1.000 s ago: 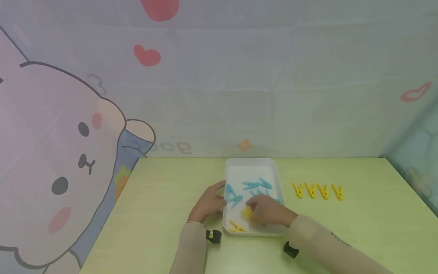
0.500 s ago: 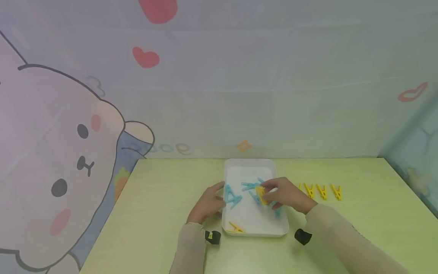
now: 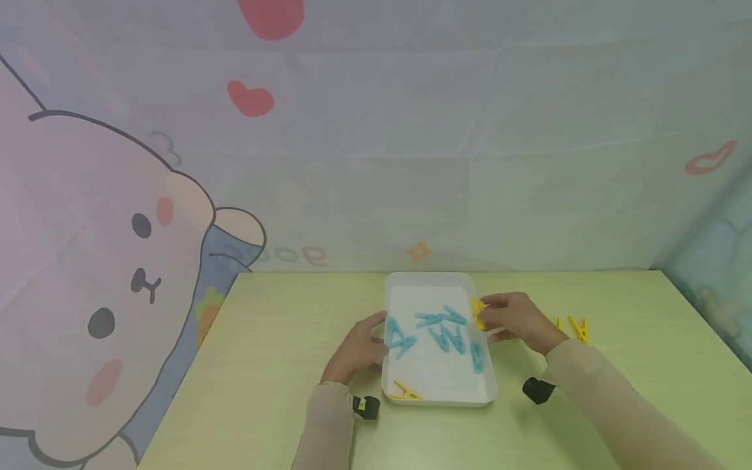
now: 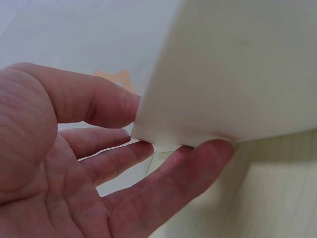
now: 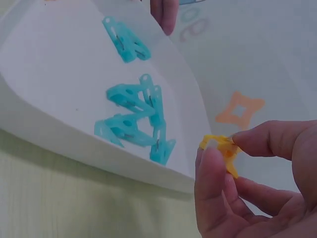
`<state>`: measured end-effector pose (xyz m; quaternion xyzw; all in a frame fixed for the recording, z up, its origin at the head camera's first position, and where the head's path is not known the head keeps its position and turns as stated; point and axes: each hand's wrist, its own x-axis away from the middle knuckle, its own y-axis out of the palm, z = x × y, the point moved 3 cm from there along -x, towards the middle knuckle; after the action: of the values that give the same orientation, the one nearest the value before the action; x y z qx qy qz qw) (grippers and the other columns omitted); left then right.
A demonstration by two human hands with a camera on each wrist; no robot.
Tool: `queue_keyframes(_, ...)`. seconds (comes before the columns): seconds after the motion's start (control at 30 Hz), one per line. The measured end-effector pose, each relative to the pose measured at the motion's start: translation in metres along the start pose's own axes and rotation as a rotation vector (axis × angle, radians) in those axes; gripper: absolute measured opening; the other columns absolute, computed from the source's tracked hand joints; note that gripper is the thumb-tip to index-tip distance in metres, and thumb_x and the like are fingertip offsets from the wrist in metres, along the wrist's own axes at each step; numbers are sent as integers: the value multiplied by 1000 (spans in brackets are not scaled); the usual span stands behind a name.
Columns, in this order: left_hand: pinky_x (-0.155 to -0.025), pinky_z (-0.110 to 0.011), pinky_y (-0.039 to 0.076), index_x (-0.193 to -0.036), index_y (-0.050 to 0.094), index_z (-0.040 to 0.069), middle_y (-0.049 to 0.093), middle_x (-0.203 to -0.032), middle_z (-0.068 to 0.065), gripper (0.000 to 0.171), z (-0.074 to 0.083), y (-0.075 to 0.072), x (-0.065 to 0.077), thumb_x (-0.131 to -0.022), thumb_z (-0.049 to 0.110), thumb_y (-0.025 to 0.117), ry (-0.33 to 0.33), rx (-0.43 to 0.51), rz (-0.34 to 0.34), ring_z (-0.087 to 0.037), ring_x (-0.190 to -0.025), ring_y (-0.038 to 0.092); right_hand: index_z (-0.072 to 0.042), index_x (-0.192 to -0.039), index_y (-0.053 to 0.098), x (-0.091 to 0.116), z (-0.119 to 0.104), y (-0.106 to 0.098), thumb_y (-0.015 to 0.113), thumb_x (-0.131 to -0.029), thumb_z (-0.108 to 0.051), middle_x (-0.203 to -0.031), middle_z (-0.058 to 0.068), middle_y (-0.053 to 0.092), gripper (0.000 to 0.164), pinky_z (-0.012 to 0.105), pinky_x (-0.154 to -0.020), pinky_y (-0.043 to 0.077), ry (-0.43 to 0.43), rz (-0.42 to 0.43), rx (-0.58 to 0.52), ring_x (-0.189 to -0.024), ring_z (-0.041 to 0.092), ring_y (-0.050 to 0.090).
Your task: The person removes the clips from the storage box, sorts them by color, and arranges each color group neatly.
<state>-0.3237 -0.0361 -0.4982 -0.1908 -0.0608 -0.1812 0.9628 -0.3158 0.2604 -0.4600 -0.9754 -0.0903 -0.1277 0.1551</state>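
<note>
My right hand point(image 3: 523, 320) pinches a yellow clothespin point(image 5: 229, 152) between thumb and fingers, right at the white tray's right rim. My left hand point(image 3: 356, 349) rests its fingertips against the left side of the tray point(image 3: 435, 279); in the left wrist view the fingers point(image 4: 168, 188) touch its outer wall with nothing else among them. Inside the tray lie several light blue clothespins point(image 3: 431, 319) and one yellow clothespin point(image 3: 407, 391) near the front left corner. On the table to the right, a yellow clothespin point(image 3: 580, 329) shows beside another, partly hidden behind my right hand.
The pale yellow-green table point(image 3: 282, 326) reaches back to a hanging cloth point(image 3: 364, 196) printed with hearts and a cartoon animal point(image 3: 117, 261). Black wrist cameras point(image 3: 367, 407) sit under both sleeves.
My right hand has picked a yellow clothespin up from the tray's front part and carried it right and away from me to the right rim. The left hand has stayed at the tray's side.
</note>
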Motion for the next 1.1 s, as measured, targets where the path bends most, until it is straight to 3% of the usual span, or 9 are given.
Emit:
queue_keyframes(0.23, -60, -38, 51, -141, 32, 14, 56, -115, -17, 71, -1, 0, 0, -75, -1, 53, 1, 9, -1, -25, -87, 60, 8, -130, 39, -7, 10, -11, 60, -82, -17, -121, 21, 50, 58, 38, -74, 50, 37, 56, 72, -94, 27, 59)
queue_keyframes(0.43, -58, -36, 52, -141, 33, 13, 52, -121, -15, 71, 0, 0, 0, -75, -1, 54, 0, -2, 6, -23, -87, 60, 16, -127, 36, -14, 12, -11, 55, -78, -9, -108, 26, 55, 58, 35, -62, 52, 78, 156, 231, -72, 23, 62)
queue_keyframes(0.67, -58, -36, 51, -142, 32, 14, 54, -119, -16, 71, -1, 0, 0, -75, 0, 53, 3, 12, -2, -22, -85, 61, 18, -121, 41, -20, 12, -4, 54, -76, -6, -79, 16, 62, 53, 30, -54, 50, 116, 186, 469, -52, 16, 57)
queue_keyframes(0.83, -57, -36, 51, -142, 31, 13, 53, -119, -16, 71, 0, 0, 1, -75, -2, 52, 6, 25, -7, -22, -83, 61, 21, -120, 41, -26, 20, -1, 50, -73, -3, -56, 8, 58, 53, 32, -56, 49, 69, 180, 549, -46, 16, 55)
queue_keyframes(0.93, -58, -36, 51, -142, 31, 13, 53, -120, -16, 71, 0, 0, 1, -75, -2, 52, 7, 33, -9, -23, -84, 61, 20, -117, 44, -29, 23, 0, 51, -73, -3, -55, 7, 58, 51, 33, -58, 49, 65, 193, 582, -46, 16, 56)
queue_keyframes(1.0, -58, -36, 51, -142, 31, 14, 53, -121, -15, 71, 0, 0, 1, -75, -2, 52, 3, 31, -7, -22, -85, 61, 17, -103, 53, -30, 25, 0, 51, -73, -3, -53, 7, 57, 36, 31, -52, 47, 71, 205, 587, -45, 17, 56)
queue_keyframes(1.1, -60, -36, 51, -142, 32, 13, 53, -121, -15, 71, 0, 0, 1, -75, -2, 52, 1, 27, -4, -22, -85, 61, 7, -76, 54, -31, 26, 1, 53, -72, -2, -50, 6, 53, 10, 26, -41, 38, 84, 225, 580, -44, 18, 55)
